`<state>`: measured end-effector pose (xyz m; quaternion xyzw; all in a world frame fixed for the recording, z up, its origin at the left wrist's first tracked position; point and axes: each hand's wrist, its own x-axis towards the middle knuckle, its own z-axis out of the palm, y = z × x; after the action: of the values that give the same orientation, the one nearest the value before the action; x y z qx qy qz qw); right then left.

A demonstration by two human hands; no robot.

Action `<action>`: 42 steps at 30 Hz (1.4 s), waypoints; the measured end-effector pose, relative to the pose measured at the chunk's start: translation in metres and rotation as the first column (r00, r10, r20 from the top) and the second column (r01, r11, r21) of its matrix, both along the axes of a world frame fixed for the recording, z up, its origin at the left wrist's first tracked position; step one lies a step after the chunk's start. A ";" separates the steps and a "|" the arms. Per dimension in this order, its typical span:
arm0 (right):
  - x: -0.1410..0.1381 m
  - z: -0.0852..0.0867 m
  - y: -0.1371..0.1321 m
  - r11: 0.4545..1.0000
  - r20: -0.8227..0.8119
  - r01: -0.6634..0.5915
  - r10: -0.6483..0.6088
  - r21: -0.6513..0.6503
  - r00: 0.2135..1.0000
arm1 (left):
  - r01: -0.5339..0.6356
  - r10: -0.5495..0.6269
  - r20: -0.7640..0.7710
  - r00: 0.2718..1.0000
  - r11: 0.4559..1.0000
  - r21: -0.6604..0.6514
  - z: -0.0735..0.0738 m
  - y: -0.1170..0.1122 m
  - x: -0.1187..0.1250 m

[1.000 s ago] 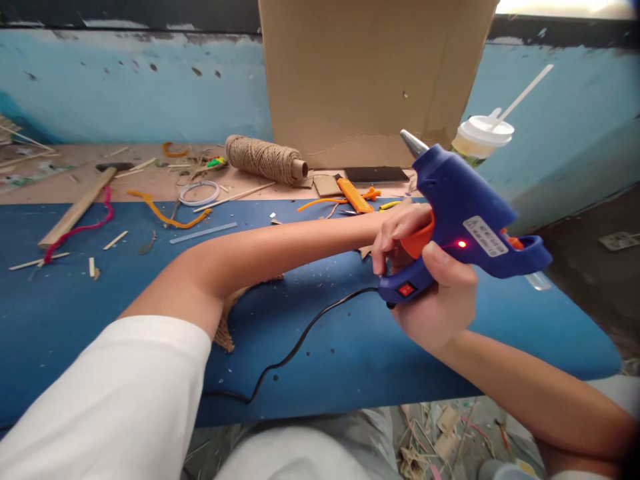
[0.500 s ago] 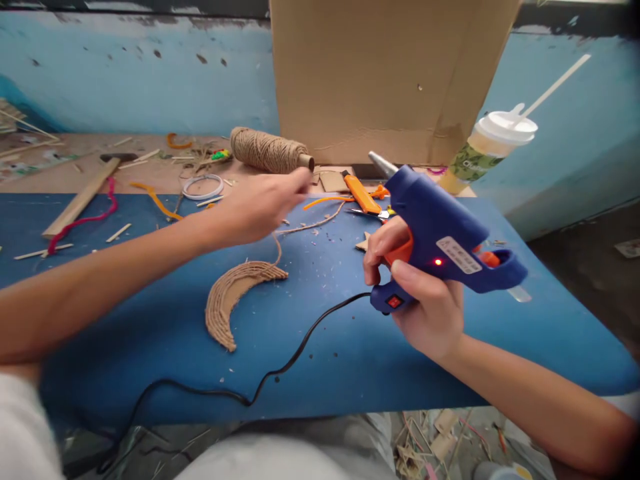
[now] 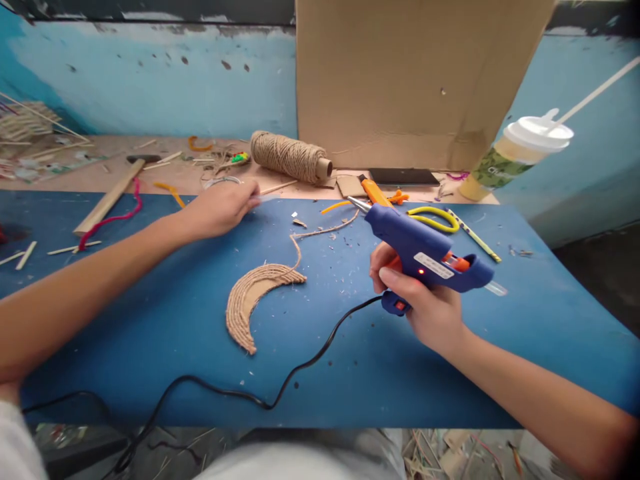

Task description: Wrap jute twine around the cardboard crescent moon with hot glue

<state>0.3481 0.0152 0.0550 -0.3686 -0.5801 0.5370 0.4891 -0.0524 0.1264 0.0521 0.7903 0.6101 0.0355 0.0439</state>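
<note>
My right hand (image 3: 425,297) is wrapped around the handle of a blue glue gun (image 3: 415,243), its metal nozzle pointing to the left and its small red light lit. My left hand (image 3: 225,205) is over the back edge of the blue mat, fingers pressed together. A thin stick (image 3: 280,187) shows just beyond its fingertips; whether they hold it I cannot tell. Between my hands lies a crescent-shaped cardboard piece (image 3: 257,293) covered along its outer curve with rows of jute twine. A loose tail of twine (image 3: 325,231) runs from its upper tip toward the back.
A spool of jute twine (image 3: 287,157) lies at the back, beside an orange cutter (image 3: 375,192) and a dark phone (image 3: 405,177). Yellow-handled scissors (image 3: 435,219) are behind the glue gun. A hammer (image 3: 113,193) lies left, a lidded cup (image 3: 510,160) stands right. The black cord (image 3: 300,367) crosses the mat.
My left hand has moved left, away from the twine spool's end. My right hand has lowered the glue gun slightly, uncovering the scissors. The view has shifted a little to the left.
</note>
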 end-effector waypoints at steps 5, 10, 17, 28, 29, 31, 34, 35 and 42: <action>-0.001 0.000 0.003 0.999 0.009 0.027 -0.027 0.024 1.000 | 0.064 -0.064 0.021 0.998 0.998 0.026 -0.005 0.047 0.037; -0.001 -0.007 0.009 0.995 0.073 -0.015 0.008 0.099 0.997 | 0.181 -0.180 -0.018 0.983 0.980 0.084 -0.015 0.063 0.051; -0.010 -0.025 0.011 0.995 0.079 -0.087 0.083 0.041 0.993 | 0.138 -0.140 -0.005 0.990 0.969 0.203 -0.011 0.038 0.039; -0.004 -0.024 0.019 0.989 0.125 -0.017 0.036 -0.146 0.991 | 0.143 -0.164 0.109 0.980 0.974 0.178 -0.018 -0.113 0.068; -0.005 -0.024 0.019 0.988 0.140 -0.010 0.032 -0.156 0.990 | 0.140 -0.161 0.121 0.979 0.976 0.166 -0.019 -0.118 0.071; -0.005 -0.023 0.020 0.987 0.153 -0.002 0.026 -0.160 0.988 | 0.147 -0.170 0.165 0.971 0.978 0.147 -0.020 -0.121 0.077; -0.004 -0.019 0.023 0.986 0.162 0.004 0.023 -0.167 0.987 | 0.206 -0.236 0.259 0.937 0.969 0.138 -0.024 -0.117 0.084; -0.003 -0.018 0.024 0.985 0.164 -0.002 0.030 -0.172 0.986 | 0.228 -0.261 0.292 0.920 0.963 0.142 -0.026 -0.116 0.085; 0.000 -0.012 0.031 0.960 0.199 -0.127 0.179 -0.249 0.963 | 0.279 -0.353 0.448 0.821 0.934 0.223 -0.036 -0.120 0.075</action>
<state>0.3477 0.0458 0.0434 -0.4344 -0.5903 0.5939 0.3317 0.0226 0.0068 0.0156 0.8477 0.4357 0.2680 0.1407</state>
